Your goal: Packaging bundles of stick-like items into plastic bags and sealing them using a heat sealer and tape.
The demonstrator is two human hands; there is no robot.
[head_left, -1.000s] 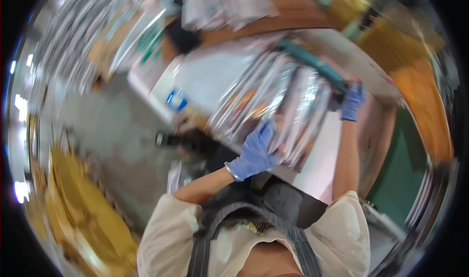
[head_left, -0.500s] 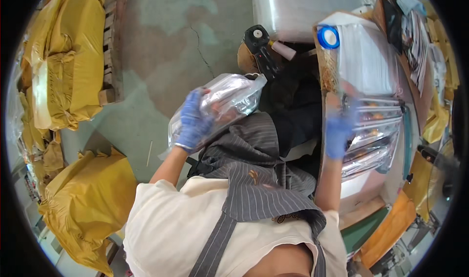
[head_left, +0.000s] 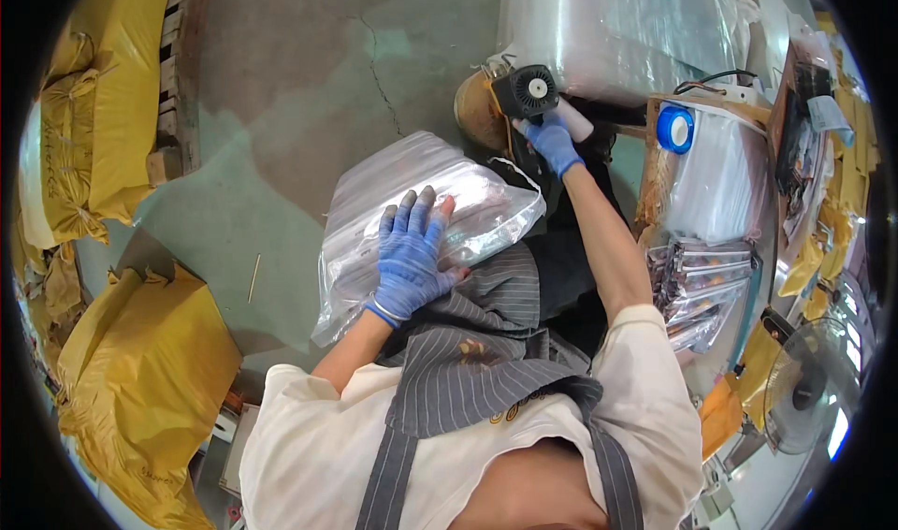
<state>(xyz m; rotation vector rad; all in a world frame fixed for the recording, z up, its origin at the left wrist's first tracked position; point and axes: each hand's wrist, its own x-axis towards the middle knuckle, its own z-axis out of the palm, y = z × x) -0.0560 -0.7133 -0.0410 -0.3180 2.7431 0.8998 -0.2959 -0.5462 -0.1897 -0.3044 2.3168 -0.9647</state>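
Note:
A clear plastic bag (head_left: 360, 193) of shiny silvery packets lies across my lap, its top edge toward the right. My left hand (head_left: 412, 249), in a blue knitted glove with grey fingertips, rests flat on the bag with fingers spread. Beyond the bag, my right hand (head_left: 552, 144), also gloved in blue, is closed round the handle of a black handheld bag-sewing machine (head_left: 526, 92). A pale thread cone (head_left: 574, 122) sits at the machine's side. The handle is mostly hidden by the hand and dark clothing.
At right, shiny flat packets (head_left: 697, 282) lie beside stacked clear bags (head_left: 716, 179), with a blue tape roll (head_left: 674, 130) on top. A large plastic-wrapped bundle (head_left: 608, 34) stands ahead. Yellow wrapped sacks (head_left: 140, 352) are at left, and a fan (head_left: 804, 390) at right.
My right hand has left the packets at right and taken hold of the sewing machine. My left hand now lies flat on the bag, which appears more spread out.

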